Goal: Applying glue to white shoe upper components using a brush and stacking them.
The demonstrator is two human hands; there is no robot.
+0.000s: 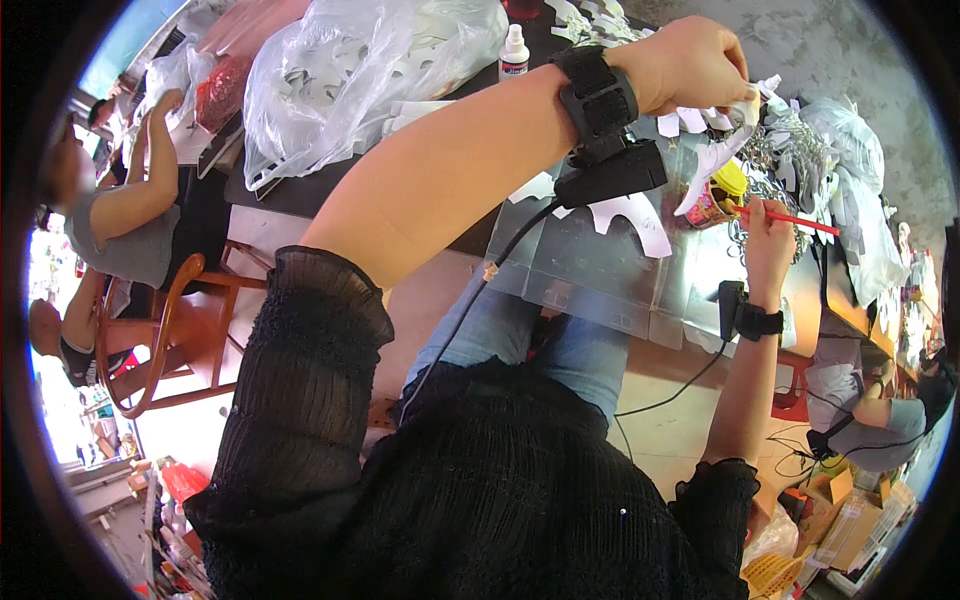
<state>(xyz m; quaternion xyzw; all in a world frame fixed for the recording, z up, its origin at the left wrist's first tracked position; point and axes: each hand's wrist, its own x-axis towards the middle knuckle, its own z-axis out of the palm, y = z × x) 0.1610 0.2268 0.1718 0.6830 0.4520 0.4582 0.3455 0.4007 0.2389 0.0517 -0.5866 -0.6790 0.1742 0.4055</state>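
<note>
My left hand (690, 65) reaches across the table at the upper right, fingers pinched on a curved white cut-out piece (714, 163) that hangs below them. Lower down, my right hand (769, 245) grips a thin red stick (808, 224). The stick's left end meets a small colourful tub (703, 208) with a yellow top part (730, 179); whether a brush head is inside I cannot tell. The white piece hangs in front of the tub's left side. More white cut-out pieces (637, 222) lie on the clear sheet (590, 262) nearby.
A big clear plastic bag (370, 75) of white pieces lies at the upper left, near a white bottle (514, 52). Tangled metal parts (800, 150) and more plastic bags (855, 185) are at the right. Other people sit at both sides. Cables hang from my wrist straps.
</note>
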